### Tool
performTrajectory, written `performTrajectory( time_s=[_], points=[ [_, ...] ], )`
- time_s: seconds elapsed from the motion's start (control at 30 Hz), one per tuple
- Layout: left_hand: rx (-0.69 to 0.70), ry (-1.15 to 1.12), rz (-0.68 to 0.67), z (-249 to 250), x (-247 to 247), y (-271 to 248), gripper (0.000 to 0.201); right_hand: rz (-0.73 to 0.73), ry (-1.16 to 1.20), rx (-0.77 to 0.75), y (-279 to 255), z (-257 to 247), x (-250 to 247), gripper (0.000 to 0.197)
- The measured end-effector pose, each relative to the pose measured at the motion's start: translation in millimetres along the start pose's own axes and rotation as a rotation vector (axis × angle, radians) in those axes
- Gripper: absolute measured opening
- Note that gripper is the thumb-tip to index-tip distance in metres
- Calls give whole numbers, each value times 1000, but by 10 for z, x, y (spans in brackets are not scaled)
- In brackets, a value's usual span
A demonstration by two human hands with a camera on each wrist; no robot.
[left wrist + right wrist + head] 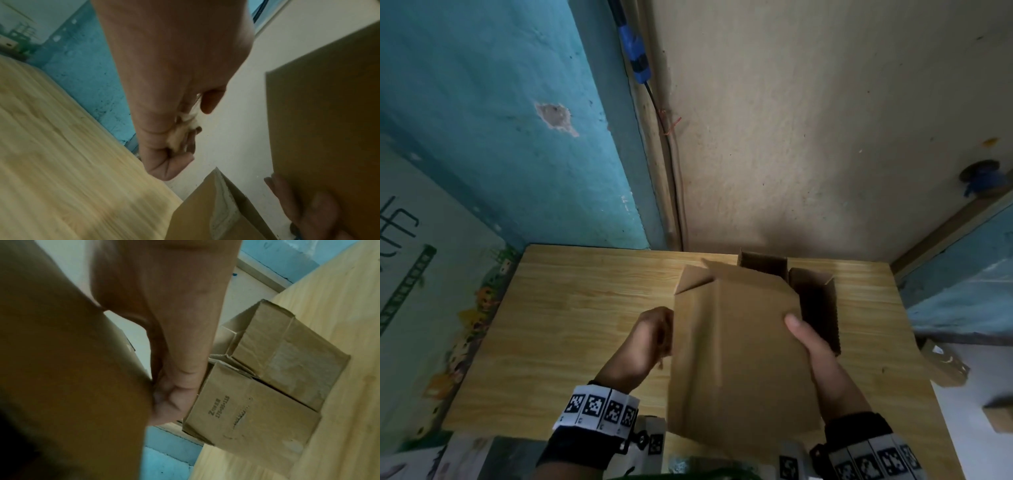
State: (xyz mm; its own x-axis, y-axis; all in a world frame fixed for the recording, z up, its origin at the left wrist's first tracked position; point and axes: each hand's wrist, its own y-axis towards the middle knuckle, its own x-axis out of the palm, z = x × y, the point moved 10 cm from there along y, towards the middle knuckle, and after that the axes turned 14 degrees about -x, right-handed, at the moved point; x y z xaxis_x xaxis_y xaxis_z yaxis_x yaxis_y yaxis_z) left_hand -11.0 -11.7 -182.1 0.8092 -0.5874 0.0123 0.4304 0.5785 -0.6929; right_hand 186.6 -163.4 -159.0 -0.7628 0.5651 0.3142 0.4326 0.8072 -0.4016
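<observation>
**Head view.** The pale wood-grain tabletop meets a cream plaster wall along its 12 o'clock edge. Its 9 o'clock half lies bare. Two small open brown cardboard boxes stand at 1 o'clock, close to the wall. The flattened brown cardboard carton is held tilted over the table's middle, with its folded flaps toward 12 o'clock. The right hand pinches the carton's 3 o'clock edge, thumb flat on the upper face and fingers beneath. The left hand sits just beside the 9 o'clock edge with its fingers curled.

**Left wrist view.** The left hand is curled round a small pale crumpled scrap. It is apart from the carton, with bare wall showing between them. The right hand's fingers show under the carton at 5 o'clock. Open tabletop runs from 7 to 10 o'clock.

**Right wrist view.** The carton fills the 9 o'clock side as a plain brown, unprinted, blurred face. The right hand is closed on its edge. The two boxes stand touching side by side at 3 o'clock. The nearer one bears dark printed characters and a short slit. Bare tabletop lies beyond them toward 4 o'clock.
</observation>
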Motion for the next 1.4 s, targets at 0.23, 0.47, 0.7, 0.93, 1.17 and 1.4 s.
performTrajectory(
  time_s=[0.23, 0.47, 0.7, 0.93, 1.17, 1.4],
  points=[
    [-46, -6, -5, -107, -35, 97, 31, -168, -275, -224, -29, -326, 245, 30],
    [-68, 223, 123, -292, -227, 295, 20, -216, -374, -293, -61, -400, 219, 41],
    [39, 275, 179, -234, -250, 289, 18, -197, -437, -309, -19, -339, 122, 72],
    [107, -122, 154, -112, -380, 152, 31, -193, -431, -349, -65, -462, 160, 36],
    [38, -146, 65, -182, -266, 146, 35, -154, -401, -353, -49, -424, 95, 47],
    [-155, 15, 66, -301, -160, 320, 28, -119, -413, -347, -17, -353, 116, 57]
  ],
)
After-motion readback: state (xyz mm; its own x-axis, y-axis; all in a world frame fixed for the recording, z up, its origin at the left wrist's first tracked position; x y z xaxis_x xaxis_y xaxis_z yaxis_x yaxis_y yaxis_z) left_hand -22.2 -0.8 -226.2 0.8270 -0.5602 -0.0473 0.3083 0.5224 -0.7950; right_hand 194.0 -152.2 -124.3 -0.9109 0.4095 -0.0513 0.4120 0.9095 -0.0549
